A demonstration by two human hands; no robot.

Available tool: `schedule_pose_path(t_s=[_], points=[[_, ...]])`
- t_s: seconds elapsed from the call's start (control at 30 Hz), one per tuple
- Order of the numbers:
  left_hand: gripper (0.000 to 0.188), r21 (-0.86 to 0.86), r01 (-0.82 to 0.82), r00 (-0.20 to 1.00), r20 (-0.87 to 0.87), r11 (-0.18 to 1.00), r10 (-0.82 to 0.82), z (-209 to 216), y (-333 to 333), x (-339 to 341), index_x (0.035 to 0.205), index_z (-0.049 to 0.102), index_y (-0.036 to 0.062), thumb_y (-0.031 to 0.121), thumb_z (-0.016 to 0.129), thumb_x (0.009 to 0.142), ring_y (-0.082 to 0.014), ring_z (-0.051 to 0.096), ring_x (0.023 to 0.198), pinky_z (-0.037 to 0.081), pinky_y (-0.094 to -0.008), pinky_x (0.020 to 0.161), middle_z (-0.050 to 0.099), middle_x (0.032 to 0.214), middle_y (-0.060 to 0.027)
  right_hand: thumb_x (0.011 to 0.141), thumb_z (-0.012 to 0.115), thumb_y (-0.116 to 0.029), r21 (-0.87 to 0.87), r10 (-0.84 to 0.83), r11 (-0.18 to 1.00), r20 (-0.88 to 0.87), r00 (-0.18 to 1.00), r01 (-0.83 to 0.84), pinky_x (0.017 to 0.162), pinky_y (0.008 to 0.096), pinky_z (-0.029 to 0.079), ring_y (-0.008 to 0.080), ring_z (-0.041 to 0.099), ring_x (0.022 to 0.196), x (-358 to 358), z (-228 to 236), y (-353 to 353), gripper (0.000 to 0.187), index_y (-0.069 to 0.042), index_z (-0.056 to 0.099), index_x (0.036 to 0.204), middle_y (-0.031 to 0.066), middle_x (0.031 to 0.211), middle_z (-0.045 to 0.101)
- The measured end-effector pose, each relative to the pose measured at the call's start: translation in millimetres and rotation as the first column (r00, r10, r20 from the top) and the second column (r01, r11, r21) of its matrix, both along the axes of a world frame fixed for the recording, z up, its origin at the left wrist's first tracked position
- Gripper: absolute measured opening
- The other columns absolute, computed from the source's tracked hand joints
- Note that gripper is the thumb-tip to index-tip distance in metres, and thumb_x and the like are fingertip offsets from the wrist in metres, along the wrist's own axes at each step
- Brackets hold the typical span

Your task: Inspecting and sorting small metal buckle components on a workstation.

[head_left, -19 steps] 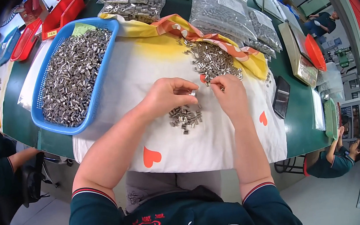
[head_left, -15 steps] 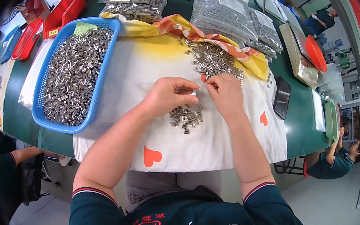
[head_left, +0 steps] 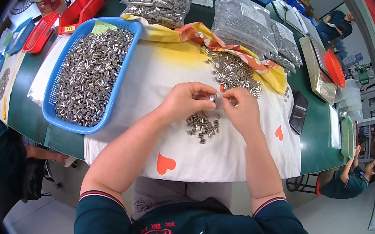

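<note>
The left hand (head_left: 184, 99) and the right hand (head_left: 241, 109) meet above a white cloth (head_left: 164, 73) spread over the green surface (head_left: 313, 149). The left grip is closed, fingertips pinching a small metal sleeve (head_left: 212, 98); the right grip is nearly closed, fingertips touching the same piece from the other side. Just below the grip lies a small cluster of sleeves (head_left: 203, 126) on the cloth. Beyond the grip, toward the right hand's side, sits a larger loose pile (head_left: 233, 71). Well to the left of the grip stands a blue basket (head_left: 56, 120) filled with the same parts.
</note>
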State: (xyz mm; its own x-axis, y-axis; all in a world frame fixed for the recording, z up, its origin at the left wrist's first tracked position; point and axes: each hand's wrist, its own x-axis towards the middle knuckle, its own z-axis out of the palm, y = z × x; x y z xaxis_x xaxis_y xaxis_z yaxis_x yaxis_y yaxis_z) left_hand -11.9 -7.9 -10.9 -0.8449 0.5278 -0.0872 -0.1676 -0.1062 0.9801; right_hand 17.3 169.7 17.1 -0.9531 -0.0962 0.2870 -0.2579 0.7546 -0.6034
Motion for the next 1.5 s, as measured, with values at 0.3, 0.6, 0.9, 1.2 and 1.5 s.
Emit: schedule_pose_path(t_s=[0.3,0.6,0.9,1.2,1.5], points=[[0.031,0.074,-0.015,0.998,0.060,0.997,0.011,2,-2,1,0.101,0.058,-0.0035,0.004,0.067,0.073,-0.0103,0.058,0.082,0.048,-0.0229,0.073,0.062,0.091,-0.0072,0.070,0.061,-0.001,-0.268,0.155,0.953,0.026,0.988,-0.142,0.065,0.0275,0.045,0.0179,0.057,0.066,8,8,-8,0.010,-0.003,0.060,0.079,0.0066,0.073,0.059],[0.029,-0.049,-0.083,0.997,-0.005,0.995,0.083,0,1,2,0.098,0.061,-0.0024,0.006,0.069,0.071,-0.0094,0.059,0.076,0.048,-0.0223,0.069,0.064,0.085,-0.0074,0.071,0.062,-0.005,-0.179,0.129,0.976,0.002,0.992,-0.127,0.066,0.0296,0.045,0.0221,0.058,0.071,9,4,-9,0.010,-0.003,0.061,0.080,0.0089,0.075,0.060],[0.030,-0.092,-0.005,0.997,-0.079,0.996,-0.002,8,0,3,0.098,0.061,-0.0027,0.006,0.070,0.070,-0.0094,0.058,0.076,0.048,-0.0232,0.070,0.063,0.085,-0.0069,0.073,0.061,-0.007,-0.340,0.031,0.938,0.266,0.964,0.064,0.068,0.0278,0.044,0.0181,0.058,0.073,-1,10,9,0.012,-0.004,0.062,0.085,0.0074,0.076,0.061],[0.030,-0.102,-0.005,0.998,-0.060,0.995,-0.001,6,1,3,0.098,0.060,-0.0019,0.006,0.069,0.070,-0.0084,0.057,0.077,0.047,-0.0222,0.071,0.062,0.085,-0.0054,0.069,0.063,-0.008,0.360,0.001,0.932,-0.131,0.991,0.047,0.072,0.0356,0.040,0.0248,0.051,0.082,-17,-10,5,0.011,-0.006,0.063,0.080,0.0072,0.078,0.054],[0.029,0.023,-0.030,0.999,-0.011,0.999,0.031,4,-1,1,0.099,0.059,-0.0028,0.003,0.066,0.072,-0.0088,0.057,0.078,0.048,-0.0223,0.072,0.062,0.087,-0.0057,0.070,0.061,-0.004,-0.167,0.075,0.984,0.055,0.996,-0.065,0.070,0.0306,0.042,0.0191,0.055,0.075,-2,-2,-1,0.008,-0.004,0.060,0.078,0.0051,0.077,0.058]])
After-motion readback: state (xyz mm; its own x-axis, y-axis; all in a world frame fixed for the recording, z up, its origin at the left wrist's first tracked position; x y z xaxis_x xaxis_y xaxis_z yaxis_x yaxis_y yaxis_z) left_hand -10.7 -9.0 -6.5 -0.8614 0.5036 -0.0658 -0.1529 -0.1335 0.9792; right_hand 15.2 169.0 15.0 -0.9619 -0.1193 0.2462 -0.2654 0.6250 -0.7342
